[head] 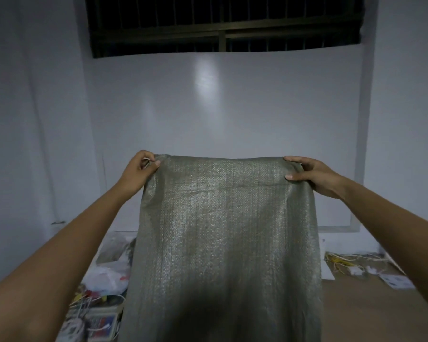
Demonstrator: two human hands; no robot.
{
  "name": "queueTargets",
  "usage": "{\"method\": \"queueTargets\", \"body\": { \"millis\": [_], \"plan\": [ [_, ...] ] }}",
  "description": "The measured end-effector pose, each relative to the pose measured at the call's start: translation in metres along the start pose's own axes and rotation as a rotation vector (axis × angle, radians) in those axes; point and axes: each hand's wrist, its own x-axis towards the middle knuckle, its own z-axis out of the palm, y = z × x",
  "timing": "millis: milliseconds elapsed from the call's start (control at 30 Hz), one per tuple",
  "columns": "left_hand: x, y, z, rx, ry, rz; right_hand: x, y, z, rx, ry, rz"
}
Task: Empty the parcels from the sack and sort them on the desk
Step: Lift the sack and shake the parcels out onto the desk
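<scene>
A grey-green woven sack (pixel 223 243) hangs flat in front of me, held up by its top edge at chest height. My left hand (pixel 140 169) pinches the sack's upper left corner. My right hand (pixel 309 172) grips the upper right corner, thumb in front and fingers over the edge. The sack's lower end runs out of the bottom of the frame and hides whatever lies below it. Several parcels (pixel 94 317) lie at the lower left, partly covered by my left forearm.
A white plastic bag (pixel 106 278) sits among clutter at the left. The brown desk surface (pixel 371 309) shows at the right, with tangled yellow and white strings (pixel 346 262) and a small labelled packet (pixel 397 280) at its far edge. A white wall stands behind.
</scene>
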Motion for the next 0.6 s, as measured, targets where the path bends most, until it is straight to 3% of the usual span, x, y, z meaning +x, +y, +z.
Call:
{"method": "queueTargets", "body": {
  "millis": [67,200,300,467,600],
  "plan": [
    [-0.003,0.006,0.000,-0.047,-0.024,-0.065,-0.002,-0.001,-0.002,-0.024,-0.006,-0.002],
    [-0.010,0.019,0.000,0.060,-0.227,-0.256,-0.002,0.000,-0.004,-0.045,-0.006,-0.032],
    [-0.011,0.021,0.003,0.087,-0.311,-0.277,0.000,0.000,-0.002,-0.072,0.034,-0.080],
    [-0.012,0.018,0.006,0.082,-0.196,-0.180,0.001,0.003,-0.005,-0.099,0.046,-0.122],
    [-0.010,0.018,0.006,0.099,-0.204,-0.176,0.001,0.005,-0.004,-0.085,0.032,-0.121]
  ]
}}
